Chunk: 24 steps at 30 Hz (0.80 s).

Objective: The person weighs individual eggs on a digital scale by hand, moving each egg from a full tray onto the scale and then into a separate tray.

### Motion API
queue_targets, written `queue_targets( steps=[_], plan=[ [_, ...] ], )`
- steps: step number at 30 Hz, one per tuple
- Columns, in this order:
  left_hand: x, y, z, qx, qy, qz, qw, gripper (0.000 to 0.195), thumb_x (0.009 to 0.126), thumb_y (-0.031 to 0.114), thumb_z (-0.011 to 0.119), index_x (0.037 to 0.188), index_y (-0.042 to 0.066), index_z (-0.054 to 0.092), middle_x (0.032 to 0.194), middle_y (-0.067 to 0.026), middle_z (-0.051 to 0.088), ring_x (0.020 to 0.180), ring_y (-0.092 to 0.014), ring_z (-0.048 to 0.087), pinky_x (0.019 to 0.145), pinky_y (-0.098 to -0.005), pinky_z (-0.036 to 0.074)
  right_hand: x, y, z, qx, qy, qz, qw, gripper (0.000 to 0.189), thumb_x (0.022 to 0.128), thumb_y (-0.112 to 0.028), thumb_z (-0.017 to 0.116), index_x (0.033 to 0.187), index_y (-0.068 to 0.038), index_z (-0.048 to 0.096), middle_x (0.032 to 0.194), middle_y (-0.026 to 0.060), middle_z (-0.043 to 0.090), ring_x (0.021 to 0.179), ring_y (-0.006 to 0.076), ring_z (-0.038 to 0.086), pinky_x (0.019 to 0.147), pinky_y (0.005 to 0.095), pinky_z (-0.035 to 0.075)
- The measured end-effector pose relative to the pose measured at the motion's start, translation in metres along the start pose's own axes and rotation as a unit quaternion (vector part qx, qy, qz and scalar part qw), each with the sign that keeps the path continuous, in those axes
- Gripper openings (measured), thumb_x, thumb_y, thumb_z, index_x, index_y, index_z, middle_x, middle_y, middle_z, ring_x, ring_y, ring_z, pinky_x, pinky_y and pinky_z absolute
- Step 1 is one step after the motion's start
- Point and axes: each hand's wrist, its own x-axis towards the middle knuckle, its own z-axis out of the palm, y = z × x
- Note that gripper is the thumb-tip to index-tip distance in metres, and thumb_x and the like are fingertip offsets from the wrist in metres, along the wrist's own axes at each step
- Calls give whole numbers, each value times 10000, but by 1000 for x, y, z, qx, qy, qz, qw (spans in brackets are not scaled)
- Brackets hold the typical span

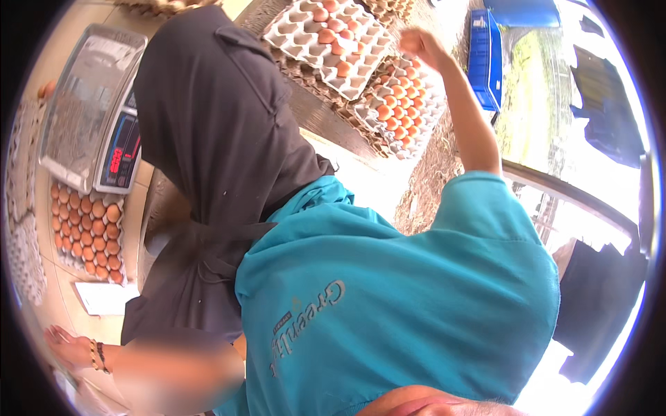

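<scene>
My right hand [422,48] is raised at the upper right, fingers curled and slightly blurred. It is above or beside a grey pulp egg tray [400,106] that is partly filled with brown eggs. Whether anything is inside its fingers cannot be made out. Left of that hand, another grey egg tray [291,36] carries several brown eggs among bare cups and rests on more stacked trays. At the lower left my left hand [70,347], with bracelets at the wrist, reaches out with fingers apart and holds nothing visible.
A digital scale [118,151] with a lit red display and a large rectangular pan [93,99] stands left of my knee. Below it lie a tray of brown eggs [86,229] and a white sheet [106,297]. Stacked trays [23,208] line the left. A blue crate [484,60] stands upper right.
</scene>
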Motion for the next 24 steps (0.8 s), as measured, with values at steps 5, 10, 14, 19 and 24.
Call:
queue_targets(
  steps=[5, 10, 14, 19, 24],
  plan=[
    [-11, 6, 11, -14, 27, 7, 1000, 311, 860, 93, 616, 1033, -165, 603, 1041, -268, 646, 933, -365, 661, 798, -385, 580, -63, 172, -92, -210, 262, 22, 942, 207, 705, -199, 610, 577, -36, 620, 533, 56, 576, 474, 170, 554, 511, 276, 448],
    [35, -27, 1, -12, -25, 4, 1000, 318, 862, 111, 629, 1051, -146, 616, 1052, -242, 655, 922, -345, 666, 780, -363, 575, -94, 239, -101, -358, 447, 53, 818, 560, 610, -399, 766, 978, 11, 665, 910, 175, 701, 834, 260, 658, 784, 357, 511],
    [17, -27, 8, 12, -15, 25, 1000, 291, 890, 124, 607, 1060, -112, 631, 1069, -198, 661, 930, -301, 663, 795, -341, 560, -85, 237, -113, -431, 361, 115, 819, 439, 668, -439, 786, 890, -63, 751, 930, 153, 722, 879, 264, 692, 799, 371, 531],
    [-1, -21, 11, -6, -15, 45, 999, 253, 912, 132, 598, 1067, -60, 650, 1055, -142, 668, 904, -241, 645, 818, -309, 532, -27, 140, -71, -261, 446, -119, 848, 235, 760, -259, 698, 875, -59, 744, 778, 101, 717, 710, 172, 678, 697, 322, 533],
    [-20, 2, 21, -13, -7, 26, 1000, 231, 906, 132, 614, 1061, -34, 658, 1034, -116, 669, 890, -202, 632, 820, -284, 522, 33, -60, 129, -111, 223, -372, 894, 208, 809, -126, 649, 982, -22, 700, 834, 81, 709, 753, 140, 650, 718, 269, 502]
  ],
)
